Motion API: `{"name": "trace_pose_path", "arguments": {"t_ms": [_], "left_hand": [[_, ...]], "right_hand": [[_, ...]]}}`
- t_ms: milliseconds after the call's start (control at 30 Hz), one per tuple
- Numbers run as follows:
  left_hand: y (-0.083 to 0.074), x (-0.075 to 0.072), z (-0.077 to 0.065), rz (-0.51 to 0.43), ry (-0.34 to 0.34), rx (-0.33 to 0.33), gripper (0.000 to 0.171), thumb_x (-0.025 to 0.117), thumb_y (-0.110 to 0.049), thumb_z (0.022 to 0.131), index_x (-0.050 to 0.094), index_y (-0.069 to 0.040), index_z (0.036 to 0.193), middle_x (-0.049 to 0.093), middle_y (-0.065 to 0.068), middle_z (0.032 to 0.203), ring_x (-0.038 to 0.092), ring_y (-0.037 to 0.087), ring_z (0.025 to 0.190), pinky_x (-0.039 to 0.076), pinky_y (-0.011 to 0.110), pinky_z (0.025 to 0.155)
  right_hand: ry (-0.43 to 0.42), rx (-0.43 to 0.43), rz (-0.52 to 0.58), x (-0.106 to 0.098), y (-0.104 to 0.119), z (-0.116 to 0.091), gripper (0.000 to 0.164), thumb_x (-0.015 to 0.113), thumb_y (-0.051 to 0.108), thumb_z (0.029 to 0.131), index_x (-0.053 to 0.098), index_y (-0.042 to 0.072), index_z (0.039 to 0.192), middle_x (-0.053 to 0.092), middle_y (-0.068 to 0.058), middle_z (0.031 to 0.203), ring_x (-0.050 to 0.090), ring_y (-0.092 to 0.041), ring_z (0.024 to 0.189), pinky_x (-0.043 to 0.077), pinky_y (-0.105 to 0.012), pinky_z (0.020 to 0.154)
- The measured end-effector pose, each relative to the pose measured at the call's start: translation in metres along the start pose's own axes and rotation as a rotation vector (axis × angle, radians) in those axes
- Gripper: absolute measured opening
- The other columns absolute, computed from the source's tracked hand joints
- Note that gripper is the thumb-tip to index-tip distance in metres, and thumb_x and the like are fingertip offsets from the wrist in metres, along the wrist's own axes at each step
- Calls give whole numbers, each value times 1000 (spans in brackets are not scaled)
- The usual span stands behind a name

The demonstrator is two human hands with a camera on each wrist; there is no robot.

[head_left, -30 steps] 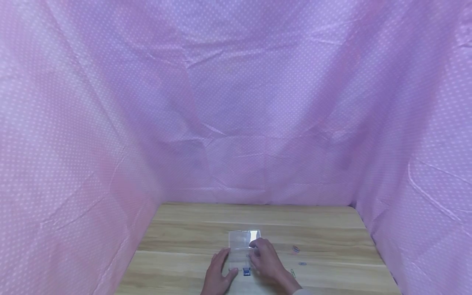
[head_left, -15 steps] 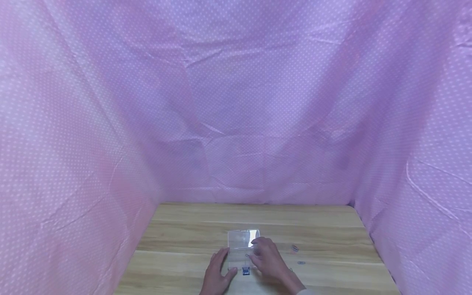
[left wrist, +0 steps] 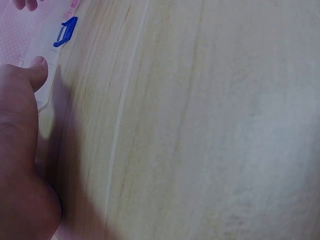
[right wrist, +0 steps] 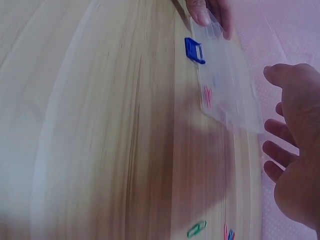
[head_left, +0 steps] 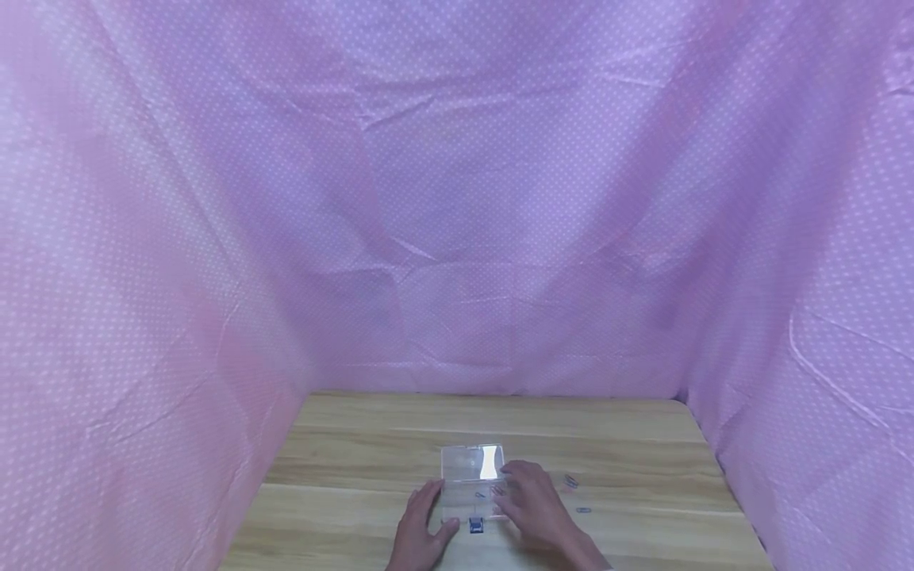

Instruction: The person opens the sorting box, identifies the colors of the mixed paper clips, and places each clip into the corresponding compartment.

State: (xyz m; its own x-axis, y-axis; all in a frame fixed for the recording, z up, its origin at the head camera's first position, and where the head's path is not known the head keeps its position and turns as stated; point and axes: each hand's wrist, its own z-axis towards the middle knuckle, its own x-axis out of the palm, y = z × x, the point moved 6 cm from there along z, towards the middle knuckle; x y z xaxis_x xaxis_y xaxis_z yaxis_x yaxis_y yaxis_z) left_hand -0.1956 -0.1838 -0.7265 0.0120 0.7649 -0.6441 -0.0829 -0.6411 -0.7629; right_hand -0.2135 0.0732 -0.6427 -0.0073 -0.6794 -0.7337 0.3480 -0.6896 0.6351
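A clear plastic box [head_left: 459, 506] lies on the table with its lid [head_left: 462, 464] folded back and a blue latch [head_left: 476, 525] at its front. My left hand [head_left: 416, 530] holds the box's left side, thumb at the front edge and fingers farther back. Over the box's right edge is my right hand [head_left: 537, 507], nothing in it, its thumb and fingers apart in the right wrist view. Red paper clips [right wrist: 207, 96] sit in the right part of the box. A bluish paper clip [head_left: 480, 495] shows near its middle.
On the wooden table [head_left: 343, 476], right of my right hand, lie bluish paper clips [head_left: 571, 481] and another small clip [head_left: 583, 510]. The right wrist view also has a green paper clip [right wrist: 196, 229]. A pink dotted cloth [head_left: 457, 317] hangs around the table's back and sides.
My right hand has shifted right, off the middle of the box, and its fingers have come apart. The red clips in the right part now show. My left hand keeps its place.
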Motion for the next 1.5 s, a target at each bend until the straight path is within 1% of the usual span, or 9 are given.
{"name": "trace_pose_path", "arguments": {"t_ms": [133,300,467,567,767,933,1133,1233,1500], "left_hand": [[0,1,0,-9,12,-8,79,87,-44,97,57,-15,164,56,20,172,47,51,163,30,74,139],[0,1,0,6,11,4,79,86,-46,98,56,-16,164,56,21,171,47,52,162,31,75,138],[-1,-1,-2,32,-46,44,77,87,-47,97,59,-19,162,59,22,168,52,55,157,37,78,133],[-2,-2,-2,29,-54,48,75,87,-47,97,59,-19,162,59,24,167,51,57,156,38,80,131],[-3,-2,-2,-4,-18,20,77,86,-46,97,58,-19,163,55,25,170,46,58,160,33,81,134],[-1,-1,-1,9,-10,19,77,86,-47,98,58,-18,163,56,23,170,48,55,160,33,77,136],[1,0,-1,-5,9,10,78,84,-49,99,57,-17,164,55,23,171,47,54,162,32,76,137],[2,0,-1,-16,24,-10,78,84,-49,99,56,-17,165,53,22,173,45,53,164,30,75,139],[1,0,-2,-6,26,-20,78,84,-48,99,55,-17,165,54,22,173,45,52,164,30,74,140]], "right_hand": [[-6,39,-36,-10,-9,-7,47,88,32,98,75,10,137,75,-10,143,67,-35,140,54,-65,124],[-47,58,-79,-22,-22,-17,43,89,26,96,75,13,134,76,-9,141,68,-33,137,56,-63,122],[-136,6,-120,-32,-32,-24,42,92,19,91,77,10,129,78,-10,132,71,-34,129,59,-63,115],[-194,-36,-151,-38,-36,-29,41,94,16,88,78,9,126,80,-11,128,73,-34,125,61,-62,111],[-221,-32,-174,-46,-48,-42,42,93,15,88,78,9,127,79,-11,130,72,-33,126,60,-63,110],[-244,2,-179,-53,-60,-51,40,93,13,89,80,12,126,79,-5,128,72,-29,124,59,-59,109],[-310,-62,-222,-62,-73,-59,45,96,6,81,82,10,124,82,-6,122,73,-28,117,58,-54,104],[-275,-20,-213,-64,-81,-60,44,94,5,82,82,12,124,82,-6,123,73,-28,119,57,-57,107],[-22,270,-143,-61,-110,-61,22,87,13,95,81,18,117,77,-6,124,69,-32,128,57,-66,117]]}}
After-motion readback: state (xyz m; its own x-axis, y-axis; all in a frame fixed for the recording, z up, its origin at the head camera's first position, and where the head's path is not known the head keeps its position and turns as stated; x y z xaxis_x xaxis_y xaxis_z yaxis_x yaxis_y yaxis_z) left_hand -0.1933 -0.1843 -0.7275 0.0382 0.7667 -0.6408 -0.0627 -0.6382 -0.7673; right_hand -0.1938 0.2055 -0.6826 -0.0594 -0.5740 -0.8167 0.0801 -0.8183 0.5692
